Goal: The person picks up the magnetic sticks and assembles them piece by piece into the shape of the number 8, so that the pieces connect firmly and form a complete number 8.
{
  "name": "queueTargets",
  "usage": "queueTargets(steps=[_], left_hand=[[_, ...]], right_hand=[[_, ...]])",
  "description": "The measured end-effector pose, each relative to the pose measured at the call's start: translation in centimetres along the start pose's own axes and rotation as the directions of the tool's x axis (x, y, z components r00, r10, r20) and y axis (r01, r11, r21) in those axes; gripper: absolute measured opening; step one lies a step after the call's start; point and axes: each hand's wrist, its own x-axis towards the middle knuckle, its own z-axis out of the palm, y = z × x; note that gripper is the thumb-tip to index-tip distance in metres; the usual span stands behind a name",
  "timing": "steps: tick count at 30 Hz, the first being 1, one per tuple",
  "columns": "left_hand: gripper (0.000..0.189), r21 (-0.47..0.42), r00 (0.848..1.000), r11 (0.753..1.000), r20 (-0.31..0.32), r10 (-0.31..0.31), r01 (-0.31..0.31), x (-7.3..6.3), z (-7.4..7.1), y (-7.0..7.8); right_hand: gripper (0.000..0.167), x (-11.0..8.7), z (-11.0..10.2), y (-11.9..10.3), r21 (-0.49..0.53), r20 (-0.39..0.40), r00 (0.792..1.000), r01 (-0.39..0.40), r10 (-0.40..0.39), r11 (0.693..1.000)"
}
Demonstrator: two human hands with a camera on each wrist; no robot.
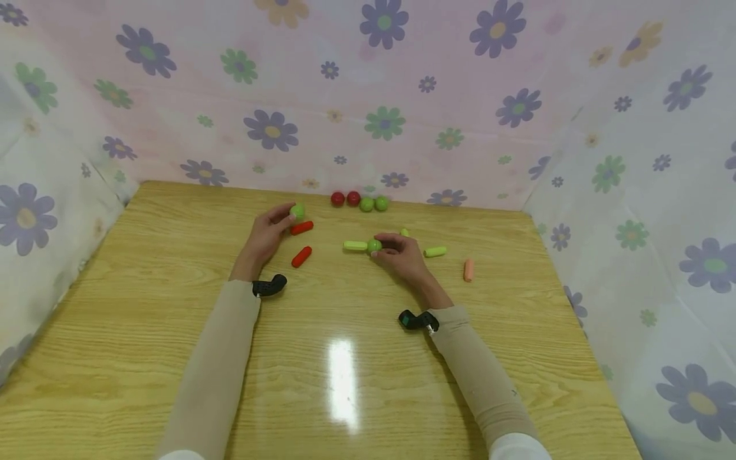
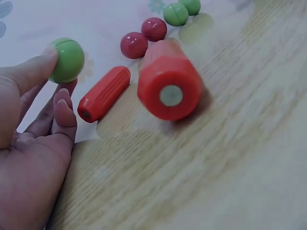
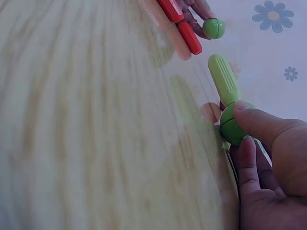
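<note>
My left hand [image 1: 266, 237] pinches a green ball [image 2: 68, 61] between thumb and fingertips at the table's far left. Close by lie two red rods, one red rod [image 1: 301, 228] just below the ball and another red rod [image 1: 301, 257] nearer me. A pale disc shows in the end of the nearer one in the left wrist view. Toward the middle, my right hand [image 1: 405, 260] holds a second green ball [image 3: 231, 125] with thumb and fingers. A light green ribbed rod [image 3: 224, 79] touches that ball end-on and points left, toward the other hand.
Two red balls [image 1: 337, 199] and two green balls [image 1: 367, 204] stand in a row along the back edge. Beyond my right hand are a yellow-green rod [image 1: 435, 252], a partly hidden one [image 1: 405, 232] and a salmon rod [image 1: 469, 270]. Flowered cloth [image 1: 345, 140] encloses the wooden table [image 1: 299, 358].
</note>
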Motion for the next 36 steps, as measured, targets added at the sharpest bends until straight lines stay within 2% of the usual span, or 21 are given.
queueTargets(steps=[6,13,19,25,28,33,36], left_hand=[[0.047,0.065,1.000,0.998,0.017,-0.020,0.019,-1.8,0.5,1.2],[0.046,0.072,0.999,0.997,0.032,0.021,-0.023,-2.9,0.7,1.2],[0.048,0.030,0.999,0.999,0.022,0.036,-0.037,-3.1,0.5,0.6],[0.048,0.011,0.998,0.998,0.018,0.060,-0.061,-2.7,0.2,-0.9],[0.047,0.007,0.997,0.997,0.018,0.074,-0.075,-2.6,0.1,-1.5],[0.045,0.016,0.996,0.996,0.030,0.090,-0.090,-2.8,0.3,-1.5],[0.044,0.028,0.996,0.996,0.037,0.079,-0.080,-3.0,0.4,-1.2]], right_hand=[[0.041,0.6,0.0,1.9,-0.018,-0.014,1.000,0.021,-0.021,1.000],[0.039,0.6,-0.1,2.2,-0.008,-0.030,0.999,0.027,-0.027,1.000],[0.040,0.7,0.0,2.1,0.010,-0.024,0.999,0.021,-0.021,1.000],[0.043,0.8,0.0,2.1,0.030,-0.002,1.000,0.026,-0.026,0.999],[0.042,0.4,0.0,1.2,0.023,0.002,1.000,0.020,-0.020,1.000],[0.041,-0.4,0.1,-0.6,0.009,0.000,1.000,0.015,-0.015,1.000],[0.041,-0.5,0.1,-0.7,0.005,0.000,1.000,0.018,-0.018,1.000]])
